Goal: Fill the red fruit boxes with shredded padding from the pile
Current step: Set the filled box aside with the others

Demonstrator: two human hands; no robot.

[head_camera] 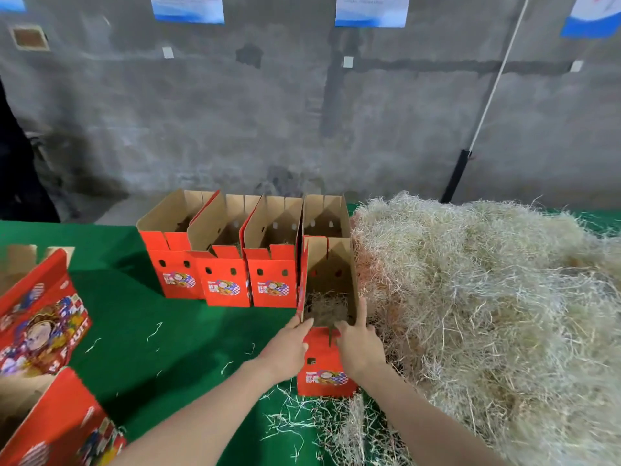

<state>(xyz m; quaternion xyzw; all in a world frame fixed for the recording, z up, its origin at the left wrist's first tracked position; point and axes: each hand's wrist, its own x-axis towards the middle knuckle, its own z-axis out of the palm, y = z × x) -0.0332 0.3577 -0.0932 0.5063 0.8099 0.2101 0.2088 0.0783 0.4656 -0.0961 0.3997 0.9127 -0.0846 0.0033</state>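
Observation:
A red fruit box (323, 375) stands open on the green table right in front of me, with shredded padding (324, 306) lying in its bottom. My left hand (291, 344) grips the box's near left corner. My right hand (358, 344) holds the near right wall, fingers up along its edge. The big pale pile of shredded padding (487, 297) fills the table's right side, touching the box. Behind stand several more open red boxes (223, 260) in a row, and another open box (324, 215) sits directly behind the near one.
Flat and folded red boxes (40, 317) lie at the left edge, one more (57, 425) at the lower left. Loose strands (302, 422) scatter over the green tablecloth (141, 317). A grey concrete wall (268, 112) rises behind the table.

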